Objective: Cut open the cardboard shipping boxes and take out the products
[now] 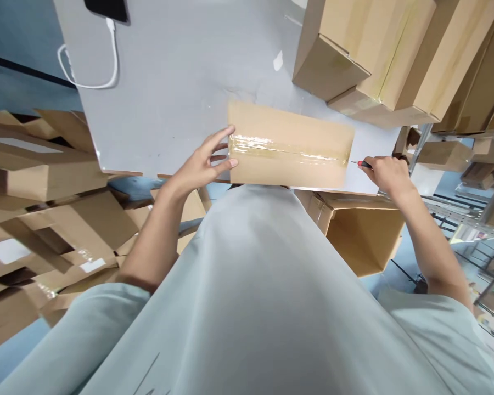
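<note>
A closed cardboard box (288, 173) lies on the grey table in front of my body, with shiny clear tape along its middle seam. At the box's left end, my left hand (208, 159) grips it with thumb and index finger at its edge, the other fingers bent against the end. My right hand (385, 173) is closed around a small tool (364, 164) with a red and dark handle and a thin metal tip. That tip points left and meets the taped right end of the box, or nearly so; whether it is a blade or a shaft is too small to tell.
Several cardboard boxes (379, 55) stand at the table's (168, 71) back right. A phone (107, 8) with a white cable (116, 55) lies back left. An open carton (364, 236) sits below the front edge on the right. Piled cartons (66, 219) fill the left side.
</note>
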Demonstrator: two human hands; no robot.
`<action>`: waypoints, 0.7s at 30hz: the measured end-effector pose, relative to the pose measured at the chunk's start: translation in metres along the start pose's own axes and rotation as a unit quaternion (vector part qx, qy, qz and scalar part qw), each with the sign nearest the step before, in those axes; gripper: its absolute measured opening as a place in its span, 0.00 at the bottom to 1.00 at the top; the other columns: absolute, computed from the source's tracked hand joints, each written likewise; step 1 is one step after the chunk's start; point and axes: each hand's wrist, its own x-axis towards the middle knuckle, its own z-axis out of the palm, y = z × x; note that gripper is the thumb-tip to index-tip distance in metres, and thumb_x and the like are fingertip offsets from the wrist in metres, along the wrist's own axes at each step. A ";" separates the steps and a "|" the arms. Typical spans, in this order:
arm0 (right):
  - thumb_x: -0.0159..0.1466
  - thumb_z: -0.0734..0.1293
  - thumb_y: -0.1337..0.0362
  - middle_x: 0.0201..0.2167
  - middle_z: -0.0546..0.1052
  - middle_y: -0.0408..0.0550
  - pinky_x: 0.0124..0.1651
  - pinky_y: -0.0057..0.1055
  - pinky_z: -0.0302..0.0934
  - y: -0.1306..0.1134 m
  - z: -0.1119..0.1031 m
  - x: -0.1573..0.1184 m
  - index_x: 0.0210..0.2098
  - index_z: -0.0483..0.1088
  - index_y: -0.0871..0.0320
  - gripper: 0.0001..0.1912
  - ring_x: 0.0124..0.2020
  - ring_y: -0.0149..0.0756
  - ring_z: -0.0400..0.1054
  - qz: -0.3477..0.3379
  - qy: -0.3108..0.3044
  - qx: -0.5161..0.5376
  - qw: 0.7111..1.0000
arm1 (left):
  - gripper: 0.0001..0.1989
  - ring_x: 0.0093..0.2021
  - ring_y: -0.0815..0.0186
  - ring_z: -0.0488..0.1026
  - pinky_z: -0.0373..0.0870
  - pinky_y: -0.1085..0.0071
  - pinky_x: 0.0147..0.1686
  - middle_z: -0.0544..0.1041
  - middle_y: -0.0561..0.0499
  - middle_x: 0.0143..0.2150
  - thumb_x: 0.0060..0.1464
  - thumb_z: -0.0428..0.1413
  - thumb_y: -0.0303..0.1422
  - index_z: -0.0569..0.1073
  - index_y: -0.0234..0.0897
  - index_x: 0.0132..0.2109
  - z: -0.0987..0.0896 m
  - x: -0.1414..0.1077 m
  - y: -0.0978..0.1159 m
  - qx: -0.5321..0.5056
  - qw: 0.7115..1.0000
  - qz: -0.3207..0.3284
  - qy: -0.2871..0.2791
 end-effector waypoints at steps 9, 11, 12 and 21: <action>0.74 0.70 0.38 0.38 0.87 0.50 0.41 0.36 0.63 0.057 0.067 0.030 0.48 0.87 0.54 0.27 0.38 0.43 0.76 -0.084 -0.024 0.369 0.925 | 0.49 0.82 0.36 0.63 0.65 0.22 0.78 0.60 0.73 0.85 0.52 0.72 0.68 0.67 0.72 0.77 -0.007 -0.006 0.011 0.007 0.999 -0.047 0.019; 0.65 0.77 0.34 0.32 0.84 0.46 0.39 0.35 0.64 0.056 0.096 0.044 0.43 0.87 0.57 0.31 0.33 0.38 0.72 -0.079 -0.048 0.508 0.856 | 0.51 0.82 0.35 0.62 0.61 0.21 0.80 0.61 0.69 0.85 0.53 0.72 0.69 0.66 0.68 0.78 -0.014 -0.009 0.011 0.010 0.998 -0.061 0.026; 0.60 0.80 0.33 0.28 0.81 0.44 0.36 0.34 0.63 0.050 0.111 0.051 0.41 0.86 0.58 0.33 0.30 0.35 0.69 -0.052 -0.054 0.561 0.824 | 0.53 0.82 0.35 0.63 0.60 0.20 0.80 0.62 0.66 0.85 0.52 0.71 0.70 0.64 0.66 0.79 -0.018 -0.011 0.011 0.009 0.997 -0.075 0.031; 0.63 0.69 0.21 0.19 0.71 0.40 0.26 0.31 0.62 -0.111 0.151 0.069 0.30 0.68 0.50 0.38 0.22 0.34 0.64 0.095 -0.047 0.777 0.621 | 0.55 0.68 0.40 0.76 0.75 0.22 0.67 0.78 0.53 0.74 0.44 0.76 0.68 0.71 0.57 0.74 -0.078 -0.029 -0.007 0.051 0.979 -0.136 0.145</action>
